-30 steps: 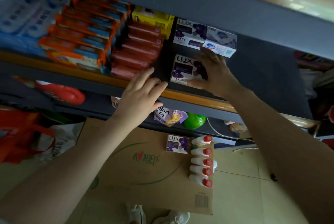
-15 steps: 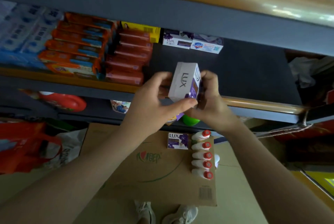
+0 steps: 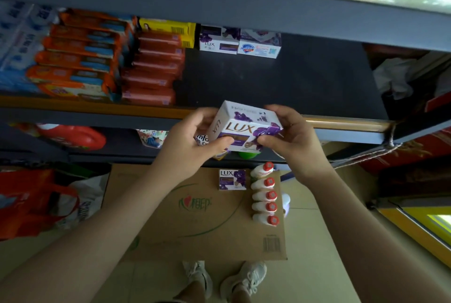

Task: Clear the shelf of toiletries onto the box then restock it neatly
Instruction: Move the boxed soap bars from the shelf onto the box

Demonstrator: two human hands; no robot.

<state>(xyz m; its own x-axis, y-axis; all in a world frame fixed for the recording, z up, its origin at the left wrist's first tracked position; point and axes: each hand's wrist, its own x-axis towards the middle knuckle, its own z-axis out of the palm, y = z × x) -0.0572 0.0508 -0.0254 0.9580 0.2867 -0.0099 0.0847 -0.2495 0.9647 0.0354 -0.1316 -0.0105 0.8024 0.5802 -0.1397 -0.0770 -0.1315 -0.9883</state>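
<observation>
So right at the fingers: both hands have the white and purple cardboard Lux soap box [image 3: 245, 125], left hand [image 3: 192, 148] curled round its left end with the thumb on the front face, right hand [image 3: 290, 136] pinching the right end the same way, and it's up in the air just in front of the shelf lip. Glossy printed card, crisp square corners, looks light and easy to hold. Below the fingers, the flat brown corrugated cardboard box [image 3: 195, 224] on the floor already has one matching small Lux soap box [image 3: 232, 179] and, just beside it, a row of five white plastic bottles with red caps [image 3: 264, 194] lying on their sides, smooth and rounded so they could roll. Beyond the fingers, the dark grey shelf [image 3: 292, 83] is bare in the middle and right, but the back still has a purple Lux box [image 3: 219, 41] touching a white soap box with a blue logo [image 3: 260, 45], and further left there are stacked red flat packs [image 3: 152, 68], a yellow carton [image 3: 168, 31], and shiny orange and blue packets [image 3: 78, 58]. My guess is clearing is maybe halfway, restocking not started at all.
</observation>
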